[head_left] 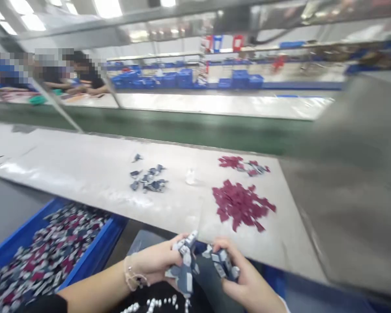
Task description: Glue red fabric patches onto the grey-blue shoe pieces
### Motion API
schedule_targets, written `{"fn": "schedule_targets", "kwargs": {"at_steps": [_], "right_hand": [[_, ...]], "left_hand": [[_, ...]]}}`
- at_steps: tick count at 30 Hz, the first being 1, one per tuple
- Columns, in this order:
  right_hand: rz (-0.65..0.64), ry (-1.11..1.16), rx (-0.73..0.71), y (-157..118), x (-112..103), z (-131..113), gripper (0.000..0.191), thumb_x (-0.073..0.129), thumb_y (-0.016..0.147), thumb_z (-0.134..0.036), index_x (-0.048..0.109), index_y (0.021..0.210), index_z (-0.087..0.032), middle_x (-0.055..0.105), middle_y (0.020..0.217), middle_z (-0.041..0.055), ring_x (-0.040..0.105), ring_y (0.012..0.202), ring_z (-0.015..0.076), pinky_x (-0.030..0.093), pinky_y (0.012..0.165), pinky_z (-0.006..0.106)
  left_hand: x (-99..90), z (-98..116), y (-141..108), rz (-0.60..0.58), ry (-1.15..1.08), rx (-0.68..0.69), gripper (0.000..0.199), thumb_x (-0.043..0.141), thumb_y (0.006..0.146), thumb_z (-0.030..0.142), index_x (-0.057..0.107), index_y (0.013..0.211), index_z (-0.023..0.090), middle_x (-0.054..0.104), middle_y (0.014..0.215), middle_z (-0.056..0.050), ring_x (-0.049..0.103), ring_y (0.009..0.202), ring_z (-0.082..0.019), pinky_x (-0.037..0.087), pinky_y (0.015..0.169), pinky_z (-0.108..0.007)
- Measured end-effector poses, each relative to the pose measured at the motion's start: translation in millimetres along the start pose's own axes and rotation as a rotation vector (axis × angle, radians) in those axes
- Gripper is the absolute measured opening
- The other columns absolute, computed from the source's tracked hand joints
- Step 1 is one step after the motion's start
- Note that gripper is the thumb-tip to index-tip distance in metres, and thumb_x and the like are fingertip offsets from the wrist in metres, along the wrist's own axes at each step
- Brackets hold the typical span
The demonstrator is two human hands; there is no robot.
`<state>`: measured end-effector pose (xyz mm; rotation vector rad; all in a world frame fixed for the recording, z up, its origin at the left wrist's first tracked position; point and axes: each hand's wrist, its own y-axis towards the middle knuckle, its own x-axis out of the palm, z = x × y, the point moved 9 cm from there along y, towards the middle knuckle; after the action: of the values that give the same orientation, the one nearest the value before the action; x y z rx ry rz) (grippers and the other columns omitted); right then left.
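Note:
Near the bottom centre, my left hand (161, 261) is closed around a bunch of small grey and white pieces (186, 271). To its right, my right hand (239, 278) grips another bunch of grey and white pieces (223, 263). The two hands are a small gap apart, in front of the worktable's near edge. On the white worktable (84, 161) beyond them lie a pile of maroon pieces (239, 202), a smaller maroon and grey pile (231, 162) behind it, and a loose group of dark grey pieces (153, 184) to the left.
A blue bin (109, 237) full of mixed grey, white and maroon pieces stands at the lower left. A small clear object (191, 177) sits mid-table. A large grey metal surface (355, 182) rises at the right. People sit at a far bench, upper left.

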<state>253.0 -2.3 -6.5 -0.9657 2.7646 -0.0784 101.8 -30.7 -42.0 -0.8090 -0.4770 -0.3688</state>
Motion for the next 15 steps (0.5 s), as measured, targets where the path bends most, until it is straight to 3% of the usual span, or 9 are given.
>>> {"fn": "schedule_targets", "kwargs": {"at_steps": [2,5,8,12,15], "right_hand": [[-0.138,-0.157,-0.084,66,41,-34,0.061,0.048,0.058,-0.002,0.053,0.114,-0.026,0.053,0.117,0.0043,0.054,0.112,0.0227,0.042,0.103,0.035],[-0.222,-0.307,-0.133,156,91,-63,0.068,0.049,0.058,0.006,0.054,0.119,-0.024,0.051,0.118,0.0043,0.054,0.113,0.0199,0.041,0.105,0.032],[-0.192,-0.428,-0.106,240,116,-73,0.063,0.056,0.069,0.008,0.052,0.125,-0.019,0.050,0.124,0.0075,0.054,0.115,0.0219,0.042,0.105,0.037],[-0.125,-0.584,-0.001,325,126,-73,0.042,0.066,0.091,-0.017,0.052,0.130,-0.018,0.050,0.133,0.0102,0.056,0.113,0.0275,0.048,0.097,0.050],[-0.113,-0.640,0.049,344,123,-78,0.047,0.069,0.091,-0.027,0.051,0.134,-0.018,0.048,0.138,0.0119,0.055,0.116,0.0302,0.048,0.098,0.053]], "left_hand": [[-60.4,47,-40,0.206,0.034,0.200,0.061,0.068,0.066,0.013,0.049,0.123,0.023,0.063,0.087,-0.001,0.059,0.059,-0.010,0.043,0.046,-0.016],[-138.0,115,-86,0.483,0.117,0.413,0.065,0.068,0.075,0.020,0.039,0.133,0.028,0.064,0.099,-0.002,0.063,0.071,-0.012,0.049,0.053,-0.018],[-194.5,179,-96,0.670,0.256,0.509,0.068,0.072,0.077,0.024,0.037,0.136,0.026,0.065,0.103,-0.005,0.066,0.078,-0.015,0.053,0.059,-0.022],[-237.1,244,-65,0.751,0.489,0.467,0.056,0.074,0.079,0.021,0.049,0.130,0.018,0.066,0.095,-0.005,0.066,0.072,-0.017,0.057,0.062,-0.030],[-239.2,278,-61,0.813,0.680,0.487,0.055,0.078,0.070,0.020,0.057,0.120,0.016,0.066,0.103,-0.008,0.067,0.091,-0.024,0.058,0.077,-0.038]]}}
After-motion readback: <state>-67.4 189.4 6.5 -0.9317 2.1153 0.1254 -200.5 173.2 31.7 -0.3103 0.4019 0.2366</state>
